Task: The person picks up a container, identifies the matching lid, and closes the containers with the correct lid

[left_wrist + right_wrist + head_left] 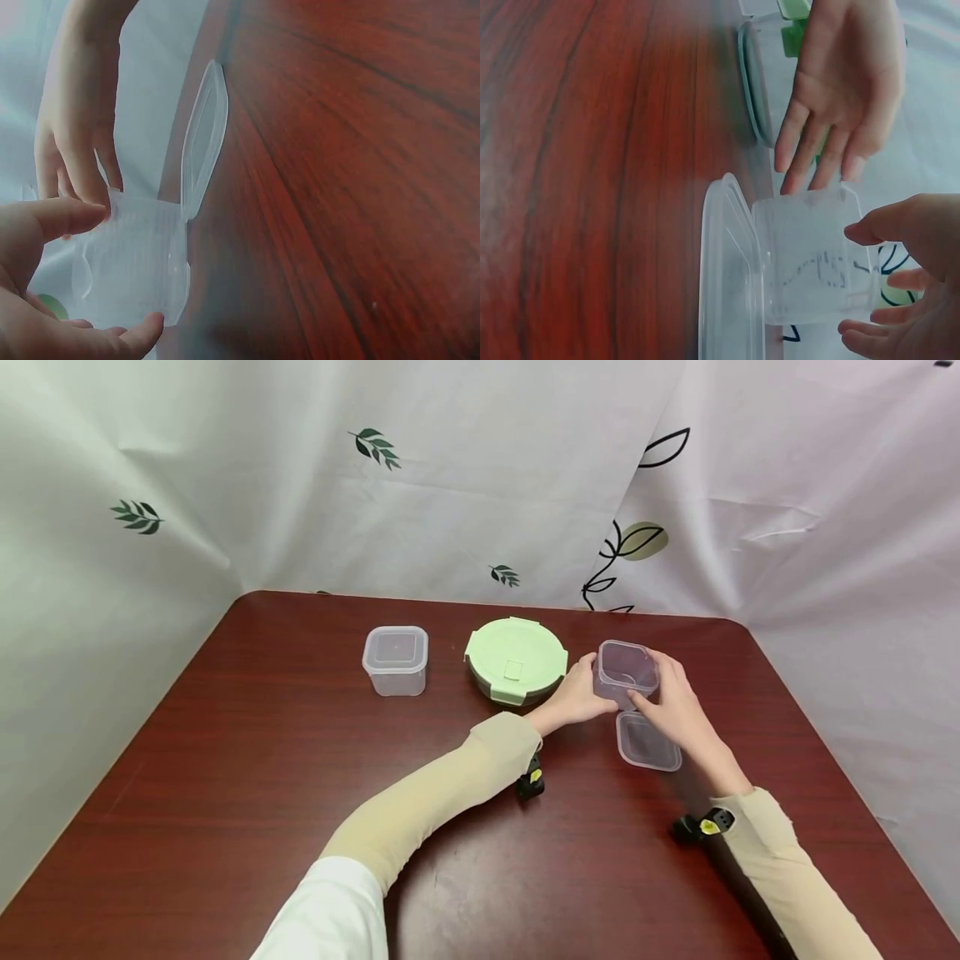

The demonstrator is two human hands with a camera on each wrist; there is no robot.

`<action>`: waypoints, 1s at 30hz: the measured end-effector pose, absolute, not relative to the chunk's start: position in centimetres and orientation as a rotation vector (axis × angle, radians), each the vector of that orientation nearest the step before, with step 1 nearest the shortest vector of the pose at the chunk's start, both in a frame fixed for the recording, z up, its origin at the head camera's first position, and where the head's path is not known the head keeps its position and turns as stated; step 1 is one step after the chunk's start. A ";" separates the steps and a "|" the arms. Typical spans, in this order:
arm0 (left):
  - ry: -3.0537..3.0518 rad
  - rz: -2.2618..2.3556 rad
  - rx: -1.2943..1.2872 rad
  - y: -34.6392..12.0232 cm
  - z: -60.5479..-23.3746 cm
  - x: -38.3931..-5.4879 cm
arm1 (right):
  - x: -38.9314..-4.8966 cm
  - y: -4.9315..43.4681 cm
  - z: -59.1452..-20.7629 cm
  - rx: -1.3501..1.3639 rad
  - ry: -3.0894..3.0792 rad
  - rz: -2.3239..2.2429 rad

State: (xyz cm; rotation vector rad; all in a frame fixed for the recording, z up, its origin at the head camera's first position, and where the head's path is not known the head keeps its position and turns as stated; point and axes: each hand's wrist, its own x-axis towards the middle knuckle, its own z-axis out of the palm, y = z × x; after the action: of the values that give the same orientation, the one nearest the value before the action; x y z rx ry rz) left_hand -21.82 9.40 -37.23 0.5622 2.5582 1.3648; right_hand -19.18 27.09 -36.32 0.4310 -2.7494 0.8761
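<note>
A clear, lidless square plastic container [627,664] stands at the right of the table, between both hands. My left hand [576,695] holds its left side, thumb at the near face and fingers along the side. From the right, my right hand [673,700] grips it, with the thumb on the near corner and fingers around the far right side. In the right wrist view the container's wall [810,255] is see-through, with nothing visible inside. Just in front of the container, its clear lid [649,742] lies flat on the table.
A round bowl with a light green clip lid [517,660] stands just left of my left hand. Farther left is a lidded clear square container [396,662]. The dark red wooden table [247,760] meets a leaf-patterned white cloth [450,485] at the back.
</note>
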 end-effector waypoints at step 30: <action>2.522 1.601 0.264 12.9 -38.3 -23.7 | -18.0 30.4 -35.2 0.345 -3.178 0.771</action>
State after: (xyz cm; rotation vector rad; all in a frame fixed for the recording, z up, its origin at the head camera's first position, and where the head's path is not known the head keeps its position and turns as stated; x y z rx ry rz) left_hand -23.71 12.90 -38.31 0.2639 2.5217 1.6008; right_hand -18.03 30.42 -35.18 0.3446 -3.1784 0.7715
